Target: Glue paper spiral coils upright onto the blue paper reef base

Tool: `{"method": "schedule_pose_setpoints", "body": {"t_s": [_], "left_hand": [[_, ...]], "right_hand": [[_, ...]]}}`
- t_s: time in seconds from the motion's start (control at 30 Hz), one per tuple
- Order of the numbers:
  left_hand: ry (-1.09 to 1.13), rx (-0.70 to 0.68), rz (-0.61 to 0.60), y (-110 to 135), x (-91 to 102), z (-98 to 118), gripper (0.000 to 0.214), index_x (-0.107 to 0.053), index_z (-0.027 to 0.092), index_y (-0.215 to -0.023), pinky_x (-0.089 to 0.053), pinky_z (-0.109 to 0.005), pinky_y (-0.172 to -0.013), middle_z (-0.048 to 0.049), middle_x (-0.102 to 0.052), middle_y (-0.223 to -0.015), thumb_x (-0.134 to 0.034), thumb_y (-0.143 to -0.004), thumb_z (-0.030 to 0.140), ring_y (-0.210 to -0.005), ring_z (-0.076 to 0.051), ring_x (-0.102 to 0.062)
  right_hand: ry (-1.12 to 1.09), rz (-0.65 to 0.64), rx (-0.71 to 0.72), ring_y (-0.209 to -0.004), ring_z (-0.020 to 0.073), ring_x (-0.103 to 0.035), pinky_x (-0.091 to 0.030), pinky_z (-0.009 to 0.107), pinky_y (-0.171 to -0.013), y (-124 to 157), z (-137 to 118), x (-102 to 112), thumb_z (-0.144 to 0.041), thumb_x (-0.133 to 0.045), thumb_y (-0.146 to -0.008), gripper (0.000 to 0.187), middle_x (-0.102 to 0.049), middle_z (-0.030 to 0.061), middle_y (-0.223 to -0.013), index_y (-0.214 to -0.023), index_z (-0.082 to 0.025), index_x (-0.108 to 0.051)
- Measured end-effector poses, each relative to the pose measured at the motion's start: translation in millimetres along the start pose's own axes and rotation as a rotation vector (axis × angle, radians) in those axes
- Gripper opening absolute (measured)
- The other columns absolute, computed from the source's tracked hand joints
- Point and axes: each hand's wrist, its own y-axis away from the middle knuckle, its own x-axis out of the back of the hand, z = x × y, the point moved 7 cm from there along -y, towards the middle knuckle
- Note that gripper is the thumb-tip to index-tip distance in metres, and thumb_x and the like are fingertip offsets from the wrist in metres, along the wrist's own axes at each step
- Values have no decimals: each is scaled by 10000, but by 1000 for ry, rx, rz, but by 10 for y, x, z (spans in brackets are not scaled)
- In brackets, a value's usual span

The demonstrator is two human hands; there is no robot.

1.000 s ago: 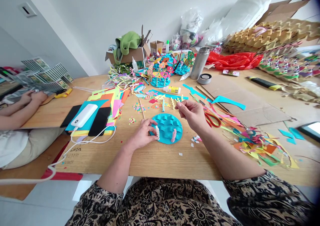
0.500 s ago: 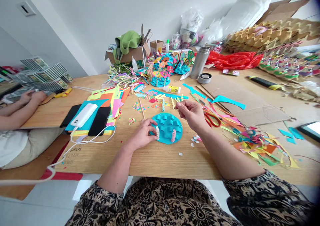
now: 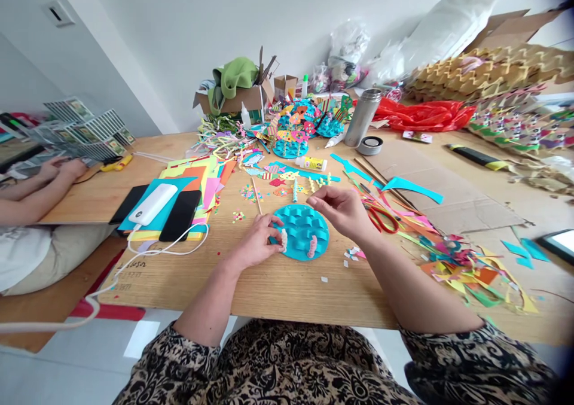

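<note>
A round blue paper disc [image 3: 298, 250] with raised curved strips lies on the table before me. A white twisted paper piece [image 3: 284, 241] stands near its left edge, and a pink one [image 3: 313, 246] stands at its lower right. My left hand [image 3: 258, 237] is closed at the disc's left rim, its thumb by the white piece. Over the disc's upper right edge, my right hand [image 3: 343, 210] is pinched; whatever its fingertips hold is too small to make out. Behind the disc lie several yellow twisted pieces [image 3: 313, 183], a pale blue one [image 3: 295, 191] and paper fish [image 3: 289, 175].
Orange-handled scissors [image 3: 383, 219] and paper scraps [image 3: 475, 267] lie on the right. A steel flask [image 3: 364, 118] stands behind, near a yellow glue tube [image 3: 313, 164]. At left are a phone [image 3: 180, 216], a white power bank [image 3: 153, 204] with its cable, and another person's hands [image 3: 67, 168].
My right hand has moved slightly left and down, away from the yellow twisted pieces to above the disc's edge. My left hand stays at the disc. The whole view has shifted slightly.
</note>
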Motion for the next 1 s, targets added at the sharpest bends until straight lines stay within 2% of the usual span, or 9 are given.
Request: {"method": "schedule_pose_setpoints", "body": {"t_s": [0.13, 0.23, 0.4, 0.57, 1.0], "left_hand": [[-4, -5, 0, 3, 13, 24, 83, -673, 191, -665, -384, -395, -991, -63, -553, -1141, -756, -668, 185, -1119, -242, -455], [-14, 0, -16, 5, 13, 31, 53, -695, 201, -696, -386, -375, -976, -60, -547, -1124, -744, -678, 192, -1110, -239, -454], [-7, -2, -20, 0, -3, 9, 50, -715, 206, -725, -382, -358, -956, -61, -552, -1098, -741, -682, 200, -1091, -241, -457], [6, -13, -30, -6, -19, 3, 81, -731, 221, -750, -372, -358, -965, -60, -556, -1089, -733, -681, 178, -1104, -242, -454], [24, -13, -10, 2, 3, 22, 130, -697, 203, -725, -373, -344, -964, -55, -552, -1107, -782, -630, 228, -1109, -239, -468]], "right_hand": [[237, -206, 174, -711, 159, -536, -410, 301, -665, 59, -281, -241, -378, -575, -859, 251, -627, 50, -731, -770, -165, -673], [438, -322, 275, -817, 194, -525, -391, 338, -752, 136, -416, -447, -325, -564, -875, 203, -633, 72, -801, -836, -186, -706], [675, -427, 285, -862, 222, -497, -340, 345, -741, 190, -429, -652, -334, -573, -876, 191, -630, 72, -806, -865, -206, -715], [733, -465, 241, -823, 208, -511, -316, 338, -713, 173, -393, -707, -314, -542, -895, 228, -629, 59, -757, -785, -197, -704], [767, -438, 227, -824, 209, -513, -317, 333, -723, 205, -449, -707, -271, -534, -891, 231, -622, 66, -740, -755, -164, -687]]}}
